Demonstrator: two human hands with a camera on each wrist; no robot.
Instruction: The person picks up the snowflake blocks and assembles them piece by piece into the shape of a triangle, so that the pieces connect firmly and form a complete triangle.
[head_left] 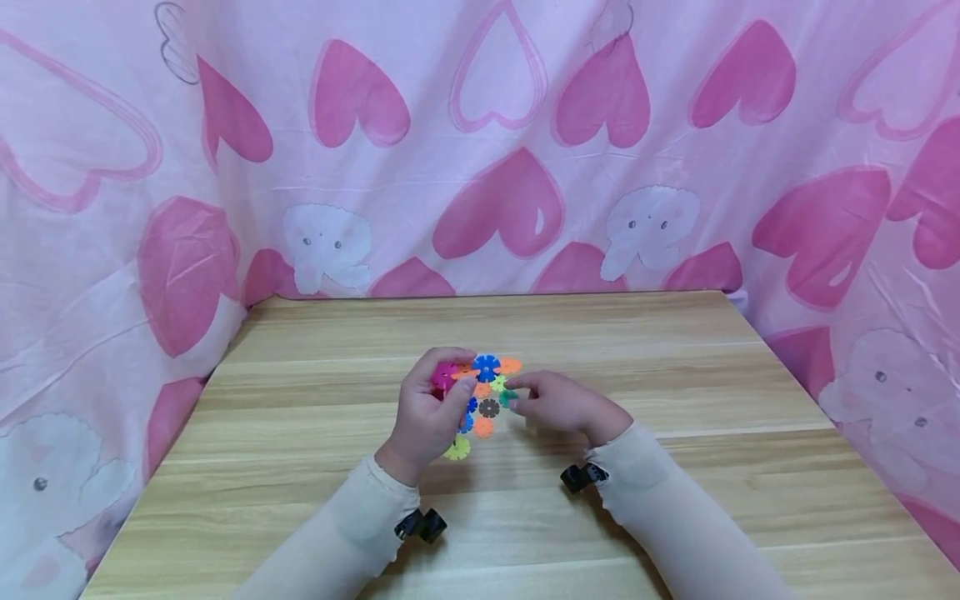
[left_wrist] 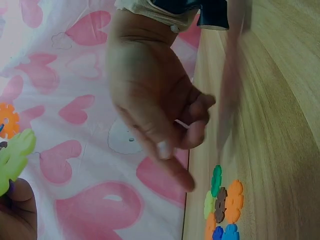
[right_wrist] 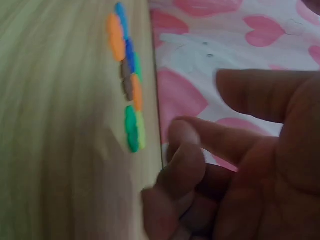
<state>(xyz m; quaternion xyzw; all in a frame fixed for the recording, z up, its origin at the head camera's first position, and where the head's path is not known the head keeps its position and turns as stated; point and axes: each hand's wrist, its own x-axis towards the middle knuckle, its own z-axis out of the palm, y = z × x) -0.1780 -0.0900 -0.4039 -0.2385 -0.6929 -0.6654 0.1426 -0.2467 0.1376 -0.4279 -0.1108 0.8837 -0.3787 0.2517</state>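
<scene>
- Sleeves at the near edge of the table, forearms angled inward toward the middle.
- Left hand curled round a pink piece, lying over the left side of the snowflake-disc cluster.
- Right hand just right of the cluster, fingertips at a green disc, fingers loosely bent; whether pinching it, cannot tell.
- Cluster flat on the wood between both hands, long axis running near to far, yellow-green disc nearest, blue disc and orange disc farthest.
- Heart-print cloth hanging behind.
</scene>
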